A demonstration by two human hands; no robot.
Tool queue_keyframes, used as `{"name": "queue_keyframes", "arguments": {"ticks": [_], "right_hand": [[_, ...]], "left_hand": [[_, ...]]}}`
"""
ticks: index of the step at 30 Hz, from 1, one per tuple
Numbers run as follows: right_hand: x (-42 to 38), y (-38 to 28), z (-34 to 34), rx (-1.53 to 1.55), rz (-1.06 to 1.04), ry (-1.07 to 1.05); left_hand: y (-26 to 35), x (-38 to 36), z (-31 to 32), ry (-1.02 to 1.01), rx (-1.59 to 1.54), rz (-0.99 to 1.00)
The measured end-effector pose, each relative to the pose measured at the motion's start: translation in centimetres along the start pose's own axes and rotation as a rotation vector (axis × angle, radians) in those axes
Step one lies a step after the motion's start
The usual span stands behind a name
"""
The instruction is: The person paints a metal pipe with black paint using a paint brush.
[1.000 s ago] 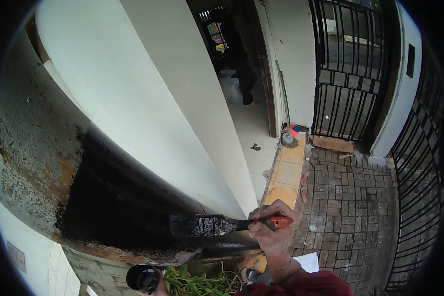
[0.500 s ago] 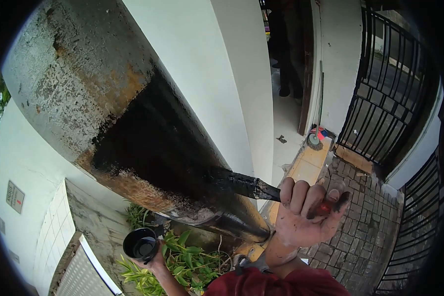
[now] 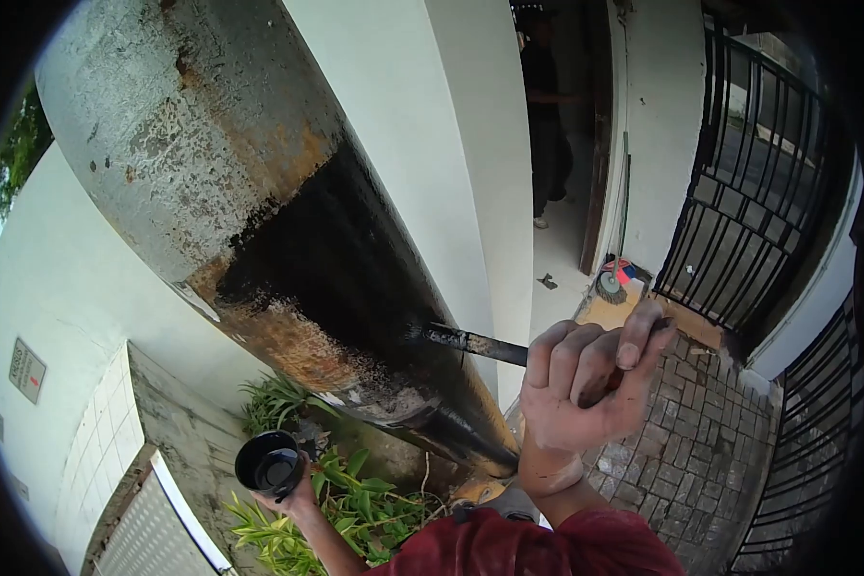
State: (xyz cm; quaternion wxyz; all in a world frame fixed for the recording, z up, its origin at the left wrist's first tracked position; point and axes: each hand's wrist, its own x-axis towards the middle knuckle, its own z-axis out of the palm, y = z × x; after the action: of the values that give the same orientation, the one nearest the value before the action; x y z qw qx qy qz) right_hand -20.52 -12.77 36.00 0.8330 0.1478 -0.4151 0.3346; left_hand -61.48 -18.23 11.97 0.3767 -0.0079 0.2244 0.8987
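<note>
A thick round pole (image 3: 173, 144) slants across the view, grey and rusty at the top with a wet black painted band (image 3: 331, 254) round its middle. My right hand (image 3: 590, 384), smudged with black, is closed round the handle of a paintbrush (image 3: 475, 345). The bristle end touches the lower right part of the black band. Low on the left, my left hand (image 3: 298, 497) grips a small black cup (image 3: 270, 464) by its side, with dark liquid inside.
Green plants (image 3: 355, 499) grow beneath the pole. A person (image 3: 545, 115) stands in the doorway. A long-handled brush (image 3: 612, 285) leans by the wall. Black metal gates (image 3: 754, 173) and brick paving (image 3: 701, 413) lie at the right. A sign (image 3: 27, 371) hangs on the left wall.
The view has shifted, and the pole appears further right. My right hand has turned and risen a little, with the brush now nearly side-on. The person in the doorway shows more fully.
</note>
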Motion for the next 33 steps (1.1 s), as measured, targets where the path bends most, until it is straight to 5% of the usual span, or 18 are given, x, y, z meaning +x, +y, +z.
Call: {"name": "queue_keyframes", "arguments": {"ticks": [2,6,10,13,20,25,28,33], "right_hand": [[-0.5,-1.7,-0.9,-0.071,0.220,-0.103],[0.8,-3.1,0.8,0.087,0.010,-0.108],[0.2,-0.7,-0.1,-0.185,0.173,-0.075],[1.7,-1.9,-0.8,-0.048,-0.032,-0.110],[2.4,-1.3,-1.4,0.066,0.120,-0.259],[7.4,0.4,-0.4,0.194,-0.123,-0.346],[7.5,1.7,0.4,0.229,0.029,-0.439],[9.6,1.1,0.6,0.203,-0.039,-0.466]], "left_hand": [[0.1,0.7,-0.4,0.016,-0.056,-0.001],[-0.4,1.1,-0.5,-0.041,0.005,0.026],[-0.5,1.2,0.4,-0.009,-0.017,-0.007],[-1.6,1.4,0.7,-0.006,-0.036,-0.015],[-2.1,1.4,1.1,-0.001,-0.061,-0.050],[-2.2,2.0,1.5,-0.016,-0.088,-0.033],[-2.0,2.0,1.3,-0.018,-0.051,-0.010],[-2.4,2.6,0.8,-0.010,-0.084,0.001]]}}
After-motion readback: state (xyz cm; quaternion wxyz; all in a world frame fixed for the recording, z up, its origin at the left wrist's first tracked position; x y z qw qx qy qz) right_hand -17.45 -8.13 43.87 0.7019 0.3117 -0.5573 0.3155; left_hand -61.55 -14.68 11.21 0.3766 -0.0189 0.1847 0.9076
